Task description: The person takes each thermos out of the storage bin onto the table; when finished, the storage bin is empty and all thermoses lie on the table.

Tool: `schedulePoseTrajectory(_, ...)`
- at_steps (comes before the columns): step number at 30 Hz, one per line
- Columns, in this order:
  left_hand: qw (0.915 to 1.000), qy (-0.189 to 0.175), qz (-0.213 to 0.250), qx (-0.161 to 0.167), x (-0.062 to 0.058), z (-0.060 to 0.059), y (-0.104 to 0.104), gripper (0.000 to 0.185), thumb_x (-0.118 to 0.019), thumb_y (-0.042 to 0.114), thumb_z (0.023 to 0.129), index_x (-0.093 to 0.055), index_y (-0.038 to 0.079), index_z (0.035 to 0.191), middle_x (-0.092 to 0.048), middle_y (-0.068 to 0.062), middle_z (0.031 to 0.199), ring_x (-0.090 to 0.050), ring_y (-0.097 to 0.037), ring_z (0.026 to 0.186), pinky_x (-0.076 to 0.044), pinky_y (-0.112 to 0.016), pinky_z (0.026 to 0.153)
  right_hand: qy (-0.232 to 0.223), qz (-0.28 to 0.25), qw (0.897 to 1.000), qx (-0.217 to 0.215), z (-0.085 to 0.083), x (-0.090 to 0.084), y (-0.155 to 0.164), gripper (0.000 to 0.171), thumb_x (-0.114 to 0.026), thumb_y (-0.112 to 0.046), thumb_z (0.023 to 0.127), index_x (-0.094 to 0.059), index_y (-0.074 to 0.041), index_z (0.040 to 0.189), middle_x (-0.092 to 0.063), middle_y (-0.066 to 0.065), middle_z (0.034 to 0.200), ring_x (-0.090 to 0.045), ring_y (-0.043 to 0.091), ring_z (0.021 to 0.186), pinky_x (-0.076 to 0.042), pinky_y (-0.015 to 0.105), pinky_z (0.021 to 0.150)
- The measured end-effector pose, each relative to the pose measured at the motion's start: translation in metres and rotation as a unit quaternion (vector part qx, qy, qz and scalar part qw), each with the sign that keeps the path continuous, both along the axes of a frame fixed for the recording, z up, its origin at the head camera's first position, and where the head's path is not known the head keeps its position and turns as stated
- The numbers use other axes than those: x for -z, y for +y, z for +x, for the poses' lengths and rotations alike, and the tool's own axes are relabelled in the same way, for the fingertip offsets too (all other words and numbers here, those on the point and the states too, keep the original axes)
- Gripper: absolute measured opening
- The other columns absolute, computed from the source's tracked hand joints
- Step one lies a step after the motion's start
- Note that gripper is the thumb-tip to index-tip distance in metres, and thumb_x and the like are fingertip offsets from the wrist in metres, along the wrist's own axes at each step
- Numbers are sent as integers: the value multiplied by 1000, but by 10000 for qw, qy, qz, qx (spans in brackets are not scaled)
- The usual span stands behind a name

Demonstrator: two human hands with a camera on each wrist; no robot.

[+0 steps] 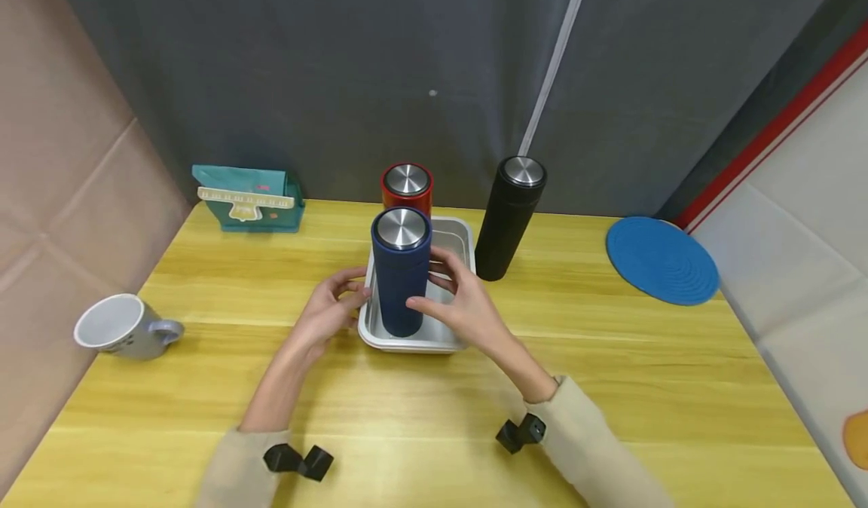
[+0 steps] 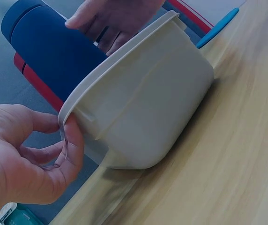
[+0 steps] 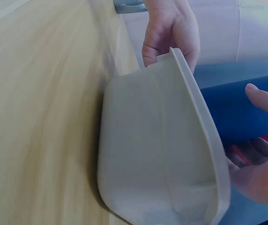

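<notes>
The red bottle (image 1: 408, 182) is largely hidden behind the blue bottle (image 1: 401, 282) in the head view; its base cannot be seen, though it appears to stand within the tray (image 1: 417, 347) too. In the right wrist view the right hand (image 1: 468, 304) is cut off by the frame edge, and the left hand's fingertips are concealed behind the tray's corner. An orange object (image 1: 857, 440) at the right margin is cropped and unidentified.

Surroundings: the black bottle (image 1: 511, 221) stands on the table (image 1: 407, 433) just beside the tray's right rim. A blue round mat (image 1: 662, 261) lies farther right, near the wall. A teal bag (image 1: 251, 182) with a cream clip (image 1: 246, 200) stands at back left; a mug (image 1: 129, 327) sits nearer, at far left.

Containers: the tray rests on the table with the blue bottle upright inside. The left hand (image 1: 332, 308) pinches the tray's left rim between thumb and fingers. The right hand is spread loosely beside the blue bottle, thumb in front; contact cannot be confirmed.
</notes>
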State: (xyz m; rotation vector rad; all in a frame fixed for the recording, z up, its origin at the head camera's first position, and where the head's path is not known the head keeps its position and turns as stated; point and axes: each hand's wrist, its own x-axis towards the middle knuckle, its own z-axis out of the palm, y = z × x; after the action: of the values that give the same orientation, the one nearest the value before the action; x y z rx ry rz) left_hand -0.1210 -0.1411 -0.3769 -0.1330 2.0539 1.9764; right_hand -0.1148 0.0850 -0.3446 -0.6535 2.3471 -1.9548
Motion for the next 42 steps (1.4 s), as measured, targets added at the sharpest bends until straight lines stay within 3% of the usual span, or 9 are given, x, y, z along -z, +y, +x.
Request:
schedulePoseTrajectory(11,10000,1,48,14,-1,-1,0,47,-55,7,97,-41,-1,142,-47,-14,112,-55,-14,78,-51,-24,57,-320,428,9982,272,-4,8,-12,77,-84,-10,76,-42,-4,140,-53,12,132,-52,24,121,-46,34,102)
schedulePoseTrajectory(31,9999,-54,72,-57,1,-1,2,46,-55,6,97,-41,0,141,-47,-14,115,-55,-16,81,-52,-25,62,-151,410,9972,601,-1,7,-14,73,-85,-8,73,-49,-3,136,-59,11,124,-57,23,114,-49,31,96)
schedulePoseTrajectory(42,9997,-53,188,-174,3,-1,2,46,-55,4,97,-43,-1,140,-48,-11,111,-56,-13,75,-52,-23,60,39,393,9966,723,1,-9,-4,71,-87,-9,71,-51,-2,133,-60,13,121,-59,24,112,-51,30,93)
